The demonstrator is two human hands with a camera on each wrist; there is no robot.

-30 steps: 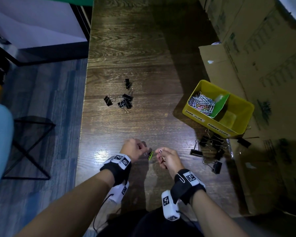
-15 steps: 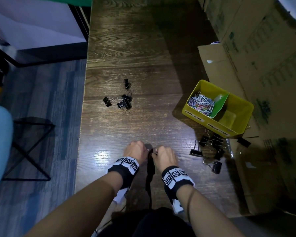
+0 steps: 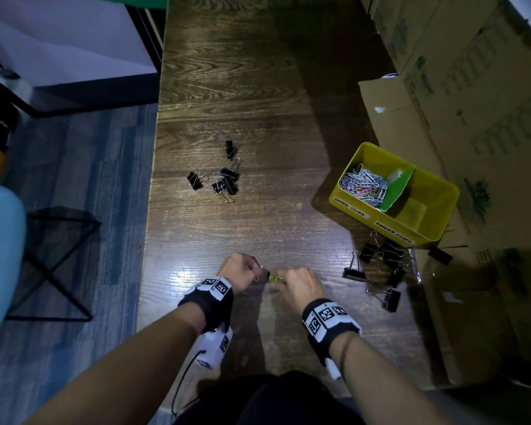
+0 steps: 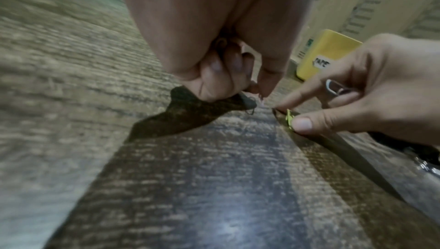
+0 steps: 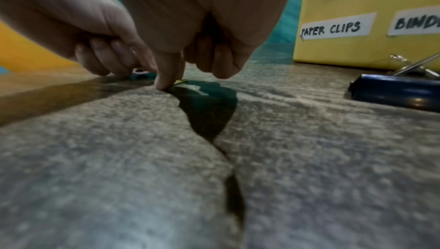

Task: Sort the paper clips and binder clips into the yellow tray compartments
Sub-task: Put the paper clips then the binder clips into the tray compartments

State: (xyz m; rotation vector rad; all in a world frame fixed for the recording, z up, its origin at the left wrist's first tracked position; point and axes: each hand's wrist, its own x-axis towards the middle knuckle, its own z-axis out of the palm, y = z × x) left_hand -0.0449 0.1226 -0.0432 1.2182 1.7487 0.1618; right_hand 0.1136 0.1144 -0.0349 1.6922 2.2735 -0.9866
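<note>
The green paper clip (image 4: 289, 119) lies flat on the table (image 3: 258, 102), well short of the yellow tray (image 3: 442, 191), pinched by the right hand (image 3: 301, 286), while the curled left hand (image 3: 239, 269) beside it holds a small clip.

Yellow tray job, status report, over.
Right hand pinching small green paper clip on wooden table. Left hand curled round clips. Yellow tray binder side empty; black binder clips still out.

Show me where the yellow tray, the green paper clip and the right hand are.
yellow tray (image 3: 377, 218): head view, front wall between labels.
green paper clip (image 4: 289, 119): left wrist view, its visible middle.
right hand (image 3: 301, 286): head view, back of hand.
</note>
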